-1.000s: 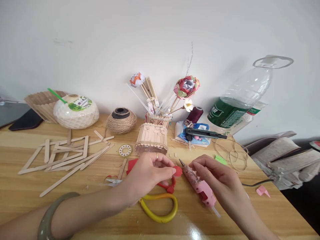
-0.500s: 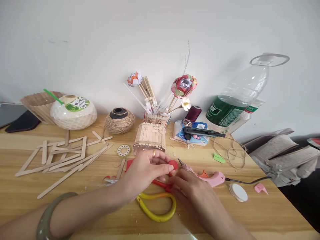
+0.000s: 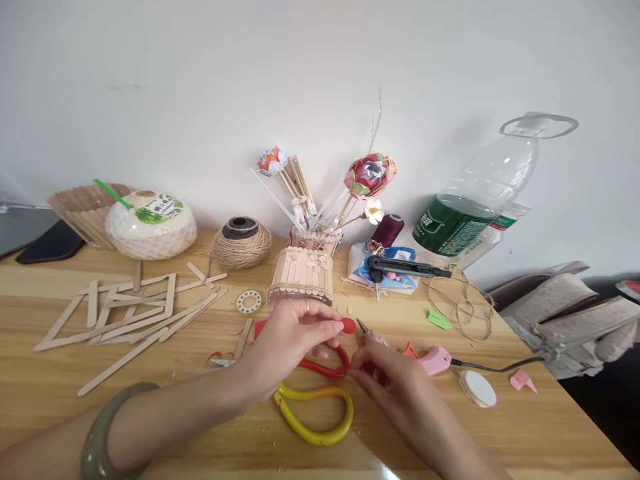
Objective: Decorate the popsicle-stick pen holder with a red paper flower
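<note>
My left hand (image 3: 305, 333) pinches a small red disc (image 3: 349, 325) between thumb and fingers. My right hand (image 3: 390, 373) is just to the right, thumb and forefinger pressed together by the red handle loop; whatever lies between those fingertips is too small or hidden to make out. Scissors (image 3: 320, 438) with a yellow loop and a red loop lie beneath the hands, their blade tip poking out left of my left forearm. A red piece (image 3: 259, 328) is partly covered by my left hand. Beyond my right hand rests a pink glue gun (image 3: 435, 361), its nozzle pointing up-left.
Wooden craft sticks (image 3: 130, 310) spread over the left side. Along the wall stand a coconut (image 3: 150, 237), a twine spool (image 3: 243, 243), a stick-built holder (image 3: 303, 273) with paper flowers, a utility knife (image 3: 407, 267) on a packet, and a large bottle (image 3: 455, 223). A white round lid (image 3: 478, 387) lies right.
My right hand has drawn slightly right and away from the red disc, uncovering more of the red loop. My left hand keeps its pinch on the disc. The view has shifted slightly.
</note>
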`<action>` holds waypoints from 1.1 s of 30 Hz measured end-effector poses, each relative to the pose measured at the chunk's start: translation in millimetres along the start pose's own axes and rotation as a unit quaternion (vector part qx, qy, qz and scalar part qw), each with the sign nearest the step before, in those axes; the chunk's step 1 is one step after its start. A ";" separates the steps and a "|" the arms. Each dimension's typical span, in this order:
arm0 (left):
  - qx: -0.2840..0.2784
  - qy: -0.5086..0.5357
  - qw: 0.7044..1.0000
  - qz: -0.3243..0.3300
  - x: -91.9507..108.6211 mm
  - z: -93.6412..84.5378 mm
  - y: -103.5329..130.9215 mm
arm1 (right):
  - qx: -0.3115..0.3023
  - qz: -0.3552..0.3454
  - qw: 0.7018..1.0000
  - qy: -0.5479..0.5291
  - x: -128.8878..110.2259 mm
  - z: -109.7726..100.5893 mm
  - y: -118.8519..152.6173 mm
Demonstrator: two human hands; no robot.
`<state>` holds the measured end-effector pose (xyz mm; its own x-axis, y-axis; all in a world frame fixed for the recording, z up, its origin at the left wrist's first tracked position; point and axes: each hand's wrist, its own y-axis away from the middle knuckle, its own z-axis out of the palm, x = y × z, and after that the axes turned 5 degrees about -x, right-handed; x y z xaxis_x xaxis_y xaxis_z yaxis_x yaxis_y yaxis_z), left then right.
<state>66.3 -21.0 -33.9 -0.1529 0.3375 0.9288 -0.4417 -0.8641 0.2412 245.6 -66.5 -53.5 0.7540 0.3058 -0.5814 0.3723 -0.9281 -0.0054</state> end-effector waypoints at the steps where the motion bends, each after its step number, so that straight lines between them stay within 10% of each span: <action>1: 0.002 0.000 1.000 -0.003 -0.5 0.3 0.1 | 0.007 0.012 1.000 -0.025 -2.1 -2.9 -0.4; 12: 0.014 0.003 1.000 -0.025 -0.3 5.5 2.8 | 0.080 0.172 0.921 -0.341 -11.4 -6.0 -15.3; 26: 0.027 -0.017 0.999 -0.008 -3.6 0.1 -1.9 | 0.006 0.020 0.998 -0.060 -4.1 3.5 -1.8; 33: 0.042 -0.028 0.999 -0.019 -3.9 -1.8 -3.8 | 0.105 -0.040 0.981 0.160 26.4 -20.5 17.7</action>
<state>67.0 -18.4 -39.0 -0.0870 0.3518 0.9320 -0.3696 -0.8802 0.2977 283.2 -70.5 -52.3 0.8711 0.3989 -0.2866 0.3424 -0.9115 -0.2280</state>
